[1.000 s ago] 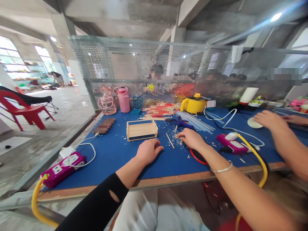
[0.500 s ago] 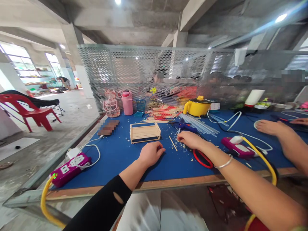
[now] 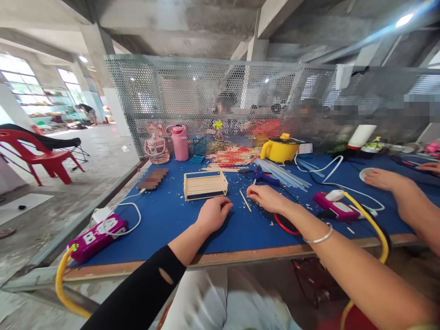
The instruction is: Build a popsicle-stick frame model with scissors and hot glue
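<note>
A small wooden stick-built frame [image 3: 205, 187] with raised railings stands on the blue table mat [image 3: 165, 229]. Just in front of it is my left hand [image 3: 215, 214], fingers loosely curled and thumb apart, with nothing visible in it. My right hand [image 3: 266, 197] is lowered among wood scraps, thumb and fingers pinched; whatever they hold, if anything, is too small to make out. Beside its fingertips lies a loose wooden stick [image 3: 245, 200]. A blue glue gun [image 3: 264, 178] rests behind that hand. Under my right wrist shows a red looped handle [image 3: 287, 225], its other end hidden.
Behind lie red-marked sticks [image 3: 233, 158], clear glue sticks [image 3: 283, 174] and a yellow pot [image 3: 282, 149]. Pink bottles [image 3: 179, 143] stand near a mesh partition [image 3: 178, 91]. Purple power strips [image 3: 98, 238] with cables flank the work area. At right is a co-worker's hand [image 3: 381, 178].
The view has shifted slightly. My right hand has moved a little left, towards the loose stick. My left hand stays by the wooden frame, its thumb slightly raised.
</note>
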